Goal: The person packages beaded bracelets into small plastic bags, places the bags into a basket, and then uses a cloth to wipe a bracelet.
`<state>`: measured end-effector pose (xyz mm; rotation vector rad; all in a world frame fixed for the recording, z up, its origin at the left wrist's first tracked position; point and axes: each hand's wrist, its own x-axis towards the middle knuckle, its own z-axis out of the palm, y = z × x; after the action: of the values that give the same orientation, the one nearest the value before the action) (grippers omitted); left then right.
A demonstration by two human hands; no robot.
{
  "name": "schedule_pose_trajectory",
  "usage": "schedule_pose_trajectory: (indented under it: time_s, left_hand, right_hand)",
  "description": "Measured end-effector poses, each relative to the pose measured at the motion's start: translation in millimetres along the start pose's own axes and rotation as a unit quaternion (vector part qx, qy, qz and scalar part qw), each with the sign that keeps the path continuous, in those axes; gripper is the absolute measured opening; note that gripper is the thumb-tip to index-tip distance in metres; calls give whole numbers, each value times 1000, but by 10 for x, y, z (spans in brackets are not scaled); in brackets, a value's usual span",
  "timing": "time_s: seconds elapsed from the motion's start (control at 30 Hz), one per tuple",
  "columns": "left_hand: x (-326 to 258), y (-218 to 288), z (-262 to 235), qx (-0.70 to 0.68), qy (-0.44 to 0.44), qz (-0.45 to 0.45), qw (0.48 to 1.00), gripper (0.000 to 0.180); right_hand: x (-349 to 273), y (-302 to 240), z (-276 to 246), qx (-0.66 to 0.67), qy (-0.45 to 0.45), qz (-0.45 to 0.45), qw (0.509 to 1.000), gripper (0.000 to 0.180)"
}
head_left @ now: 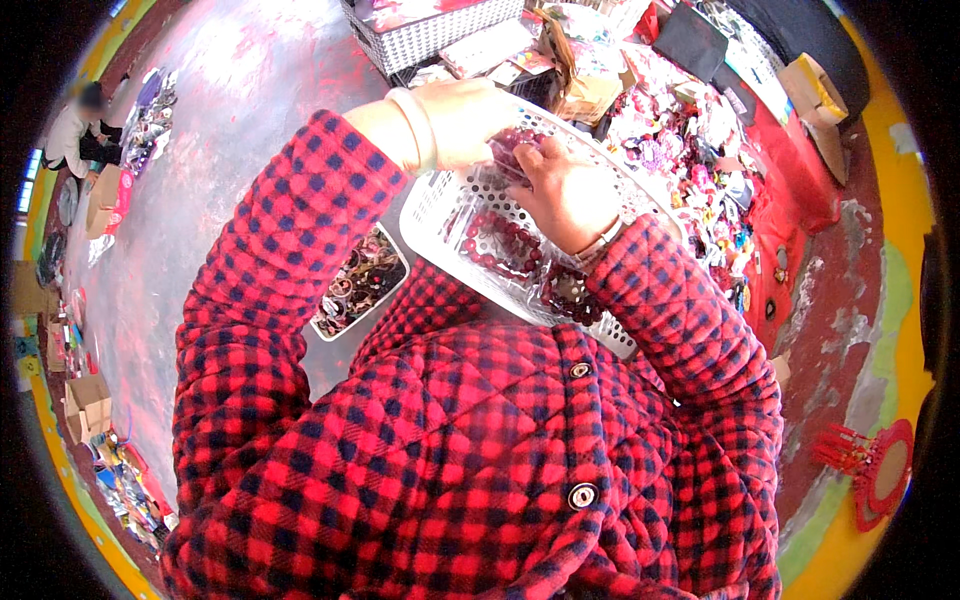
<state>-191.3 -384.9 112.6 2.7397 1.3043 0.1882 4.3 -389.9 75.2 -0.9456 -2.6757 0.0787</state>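
A white slotted plastic basket (440,205) rests against my red checked jacket, holding clear packets of dark red beads (500,240). My left hand (465,118), with a pale bangle on the wrist, is closed on a small clear packet of red beads (512,150) above the basket. My right hand (565,190), a bracelet at its wrist, reaches into the basket and pinches the same packet from the other side. Its fingertips are partly hidden behind the packet.
A smaller white tray (355,280) of dark trinkets lies on the floor at left. Ahead are a white woven crate (425,35), cardboard boxes (590,95) and a heap of colourful ornaments (700,150) on red cloth. Another person (75,130) sits far left.
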Motion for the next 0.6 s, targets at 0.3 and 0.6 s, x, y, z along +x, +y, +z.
schedule_pose_trajectory:
  time_s: [0.3,0.6]
  left_hand:
    - [105,131,217,68,74,15,995,24]
    - [126,72,196,14,106,-1,994,33]
  right_hand:
    - [35,95,-19,49,7,38,998,47]
    - [-752,781,-672,63,100,274,955,64]
